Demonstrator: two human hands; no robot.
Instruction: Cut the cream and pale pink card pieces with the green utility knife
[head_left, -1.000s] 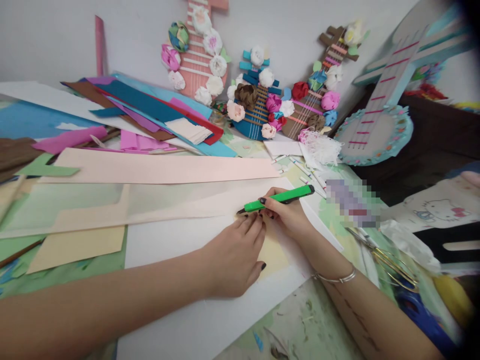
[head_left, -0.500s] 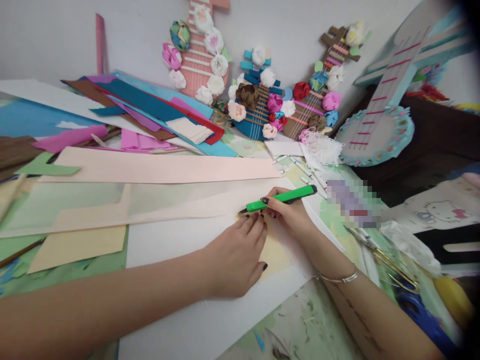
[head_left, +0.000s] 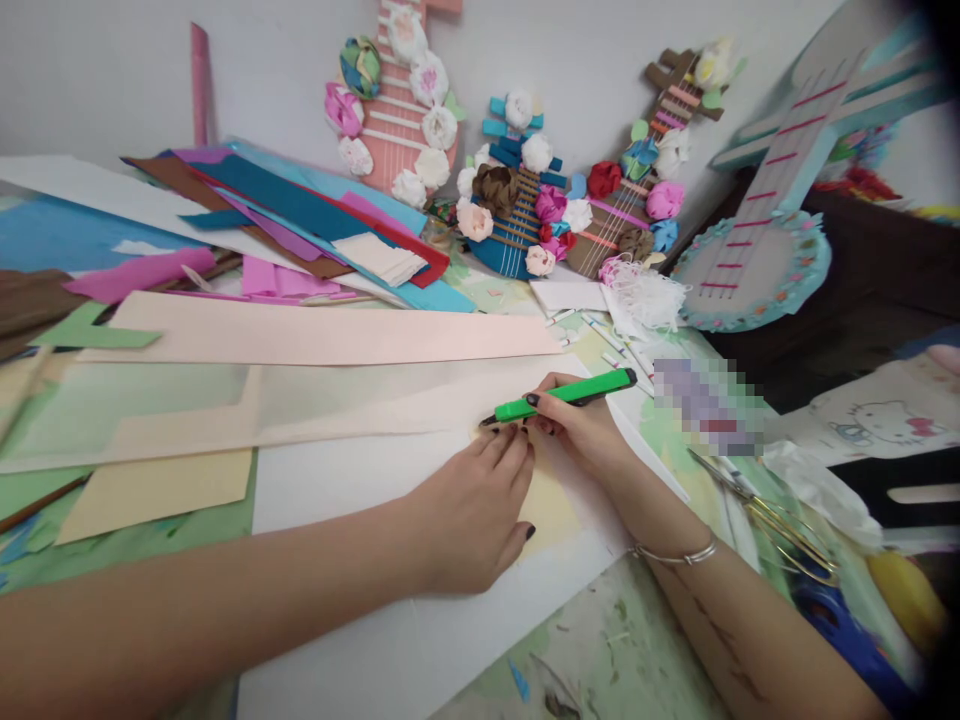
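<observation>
My right hand [head_left: 574, 425] is closed around a green utility knife [head_left: 562, 395] with a black end. The knife slants down to the left, its tip close to the fingertips of my left hand [head_left: 480, 505]. That hand lies flat, fingers outstretched, on a pale yellow piece of paper [head_left: 551, 505], partly covering it. Beneath both is a large white sheet [head_left: 337, 560]. A long translucent cream strip of paper [head_left: 360, 400] reaches to just beyond the knife tip, and a pale pink strip [head_left: 337, 335] lies behind it.
Coloured paper sheets [head_left: 292, 215] are piled at the back left. Several flower-decorated model instruments [head_left: 517, 215] lean on the wall, with a light blue one [head_left: 750, 255] at the right. Gold-handled scissors [head_left: 780, 525] lie right of my forearm, near a blue object [head_left: 847, 630].
Almost nothing differs. The knife and my right hand have shifted very slightly, while my left hand stays in place.
</observation>
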